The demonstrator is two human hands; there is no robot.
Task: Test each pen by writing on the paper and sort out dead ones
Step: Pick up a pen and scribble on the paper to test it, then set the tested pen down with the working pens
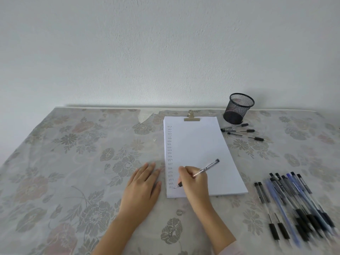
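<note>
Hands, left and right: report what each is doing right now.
Left hand: open, resting flat on the table beside the paper.
Right hand: holding a pen, its tip on the paper.

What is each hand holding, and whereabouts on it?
The right hand grips a pen low on its barrel, near the tip, which touches the paper. The left hand holds nothing; it rests flat on the table.

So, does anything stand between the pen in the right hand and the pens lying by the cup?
Nothing visible does. The pen in the right hand touches the paper, which is bare from there to the pens by the cup.
</note>
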